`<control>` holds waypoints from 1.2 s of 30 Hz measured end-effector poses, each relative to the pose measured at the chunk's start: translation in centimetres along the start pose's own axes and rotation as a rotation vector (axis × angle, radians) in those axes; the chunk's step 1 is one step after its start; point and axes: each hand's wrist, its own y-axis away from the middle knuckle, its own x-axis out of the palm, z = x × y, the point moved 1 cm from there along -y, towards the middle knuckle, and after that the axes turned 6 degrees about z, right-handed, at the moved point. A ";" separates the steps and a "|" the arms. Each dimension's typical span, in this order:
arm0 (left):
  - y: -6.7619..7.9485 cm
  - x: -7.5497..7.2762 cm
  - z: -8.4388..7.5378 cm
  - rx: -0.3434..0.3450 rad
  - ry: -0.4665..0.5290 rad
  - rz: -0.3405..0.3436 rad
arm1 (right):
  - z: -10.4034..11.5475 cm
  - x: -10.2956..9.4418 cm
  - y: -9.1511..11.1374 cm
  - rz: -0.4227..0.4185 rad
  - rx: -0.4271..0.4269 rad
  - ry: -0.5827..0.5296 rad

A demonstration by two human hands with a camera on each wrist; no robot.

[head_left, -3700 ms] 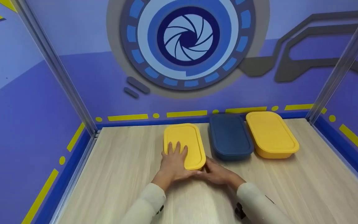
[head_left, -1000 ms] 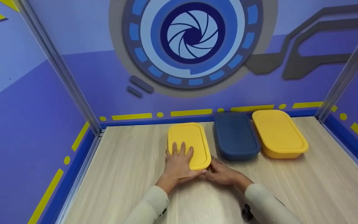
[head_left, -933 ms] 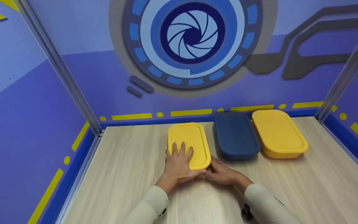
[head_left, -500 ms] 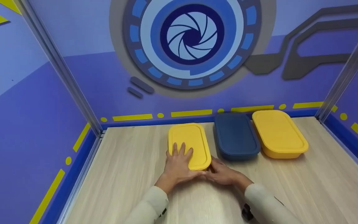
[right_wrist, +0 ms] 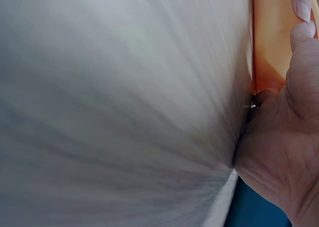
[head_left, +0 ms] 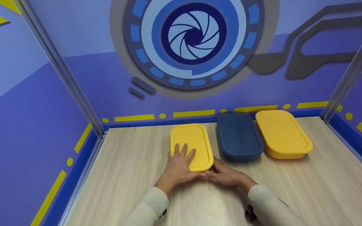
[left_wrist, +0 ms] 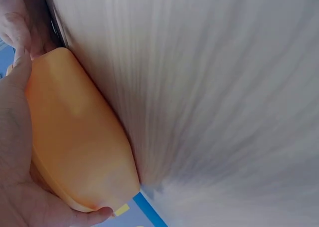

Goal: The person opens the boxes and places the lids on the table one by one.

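Observation:
A yellow lidded box (head_left: 193, 135) with rounded corners stands on the table. My left hand (head_left: 179, 168) rests on its lid with fingers spread; in the left wrist view, the thumb lies along the near side and the little finger reaches over another side of the yellow box (left_wrist: 79, 132). My right hand (head_left: 226, 174) holds the box's near right corner, thumb at the front and the other fingers mostly hidden by the box. The two thumbs meet at the front, as the right wrist view shows beside the right hand (right_wrist: 284, 132).
A dark blue lidded box (head_left: 239, 135) stands just right of the held one, with a second yellow lidded box (head_left: 281, 131) close beside it. Blue and purple printed panels (head_left: 83, 78) wall in the wooden table (head_left: 121, 175) at the back and sides.
Compared with the earliest frame, the whole head view has shifted slightly. Both hands keep their places on the yellow box, and the boxes have not visibly moved.

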 end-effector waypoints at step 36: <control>0.5 0.7 0.3 0.026 -0.023 -0.056 | -0.2 0.1 -0.1 -0.015 -0.013 -0.003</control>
